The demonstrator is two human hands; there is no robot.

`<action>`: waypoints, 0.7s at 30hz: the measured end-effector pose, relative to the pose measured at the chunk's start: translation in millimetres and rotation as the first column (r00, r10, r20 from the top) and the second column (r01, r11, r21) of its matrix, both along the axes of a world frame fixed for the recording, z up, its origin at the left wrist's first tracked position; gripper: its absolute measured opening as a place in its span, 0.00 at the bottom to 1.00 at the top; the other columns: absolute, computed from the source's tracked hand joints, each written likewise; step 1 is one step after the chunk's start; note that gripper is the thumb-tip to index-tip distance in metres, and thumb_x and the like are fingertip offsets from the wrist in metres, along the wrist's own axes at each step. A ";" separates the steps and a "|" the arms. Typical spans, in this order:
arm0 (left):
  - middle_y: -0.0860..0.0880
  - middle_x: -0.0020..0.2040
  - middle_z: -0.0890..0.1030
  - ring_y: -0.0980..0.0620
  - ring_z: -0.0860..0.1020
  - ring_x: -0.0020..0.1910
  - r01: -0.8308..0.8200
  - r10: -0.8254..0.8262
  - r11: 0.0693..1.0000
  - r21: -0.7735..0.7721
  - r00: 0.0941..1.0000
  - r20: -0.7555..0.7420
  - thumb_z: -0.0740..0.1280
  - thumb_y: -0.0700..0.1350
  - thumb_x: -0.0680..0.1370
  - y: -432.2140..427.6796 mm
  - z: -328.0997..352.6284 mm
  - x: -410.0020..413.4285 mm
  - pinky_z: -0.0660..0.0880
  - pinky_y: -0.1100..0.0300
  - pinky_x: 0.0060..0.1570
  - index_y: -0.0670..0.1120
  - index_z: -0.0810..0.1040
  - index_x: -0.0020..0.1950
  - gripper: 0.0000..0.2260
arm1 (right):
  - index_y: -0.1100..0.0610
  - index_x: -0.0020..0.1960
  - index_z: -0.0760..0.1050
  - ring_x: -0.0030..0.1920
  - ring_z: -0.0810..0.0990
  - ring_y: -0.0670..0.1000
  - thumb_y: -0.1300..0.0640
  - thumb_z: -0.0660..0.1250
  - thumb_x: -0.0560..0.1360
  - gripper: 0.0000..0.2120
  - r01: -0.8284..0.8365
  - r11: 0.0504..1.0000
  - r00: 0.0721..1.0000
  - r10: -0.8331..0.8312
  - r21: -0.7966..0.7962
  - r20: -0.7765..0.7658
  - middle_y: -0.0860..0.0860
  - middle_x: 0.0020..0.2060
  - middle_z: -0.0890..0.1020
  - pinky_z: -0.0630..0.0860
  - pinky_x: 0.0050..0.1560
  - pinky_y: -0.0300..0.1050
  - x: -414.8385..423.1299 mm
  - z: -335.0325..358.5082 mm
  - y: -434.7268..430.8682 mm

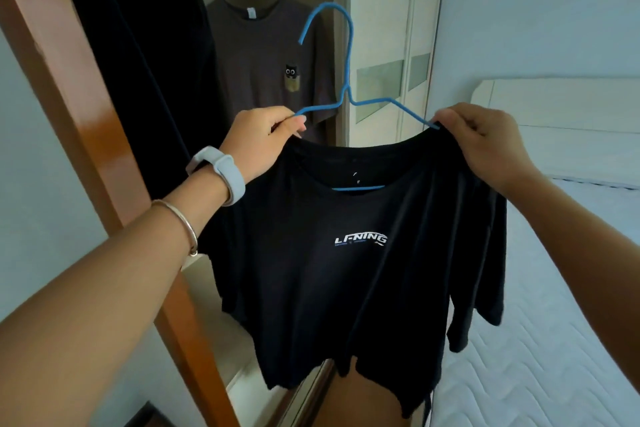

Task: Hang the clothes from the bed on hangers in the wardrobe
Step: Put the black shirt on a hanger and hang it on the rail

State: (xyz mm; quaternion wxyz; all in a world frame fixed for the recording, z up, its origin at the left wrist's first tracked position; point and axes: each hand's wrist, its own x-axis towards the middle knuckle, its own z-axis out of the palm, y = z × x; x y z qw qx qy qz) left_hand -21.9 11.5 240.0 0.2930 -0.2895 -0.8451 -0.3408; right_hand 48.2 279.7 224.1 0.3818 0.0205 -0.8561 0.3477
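The person holds a black shirt (346,270) up in front of the open wardrobe (69,80), with the bed (571,340) to the right. A blue wire hanger (347,87) is partly threaded in: its lower bar shows through the neck opening, while both sloping arms and the hook stand clear above the collar. The left hand (263,139) pinches the hanger's left arm at the collar edge. The right hand (485,146) has its fingers curled round the shirt's right shoulder, where the other arm ends.

The shirt looks light, soft and limp, draping in folds, so it will likely sag or slide off the thin, smooth wire unless each shoulder seam is seated over an arm. Once seated, the best hold is probably the stiff hanger neck, lifting the hook in beside the grey tee (263,55) and dark garments (156,45) already hanging inside.
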 end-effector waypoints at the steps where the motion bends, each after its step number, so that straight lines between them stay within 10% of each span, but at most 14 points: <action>1: 0.46 0.44 0.83 0.54 0.77 0.43 -0.003 0.003 1.000 -0.002 1.000 0.004 0.61 0.47 0.78 2.7 -0.3 -7.7 0.66 0.81 0.38 0.41 0.82 0.50 0.13 | 0.58 0.47 0.81 0.36 0.72 0.40 0.53 0.59 0.78 0.13 0.019 1.000 1.000 -0.020 -0.018 -0.020 0.52 0.37 0.79 0.66 0.36 0.23 -5.6 1.4 0.3; 5: 0.49 0.32 0.78 0.55 0.72 0.30 -0.036 0.036 0.999 -0.018 0.999 0.009 0.62 0.48 0.78 16.4 3.7 -46.0 0.66 0.76 0.31 0.42 0.82 0.50 0.13 | 0.54 0.47 0.80 0.45 0.78 0.48 0.51 0.59 0.78 0.13 0.048 0.997 0.994 -0.053 -0.053 -0.100 0.52 0.42 0.82 0.72 0.51 0.42 -30.0 7.9 7.9; 11: 0.46 0.43 0.83 0.53 0.78 0.40 -0.021 0.022 0.998 0.067 1.000 -0.018 0.62 0.47 0.78 54.4 14.7 -126.8 0.65 0.82 0.35 0.42 0.83 0.49 0.12 | 0.39 0.62 0.73 0.56 0.77 0.48 0.42 0.54 0.76 0.17 -0.002 0.985 0.998 -0.010 0.170 0.069 0.42 0.51 0.79 0.71 0.63 0.53 -91.4 19.8 50.5; 21: 0.58 0.34 0.79 0.70 0.76 0.34 -0.167 0.178 0.965 0.202 0.983 -0.038 0.64 0.45 0.77 88.8 48.9 -300.0 0.67 0.81 0.37 0.43 0.83 0.45 0.10 | 0.61 0.37 0.78 0.27 0.69 0.43 0.48 0.63 0.75 0.17 -0.236 0.948 0.960 0.194 0.215 0.200 0.54 0.26 0.74 0.65 0.30 0.34 -293.4 62.1 113.2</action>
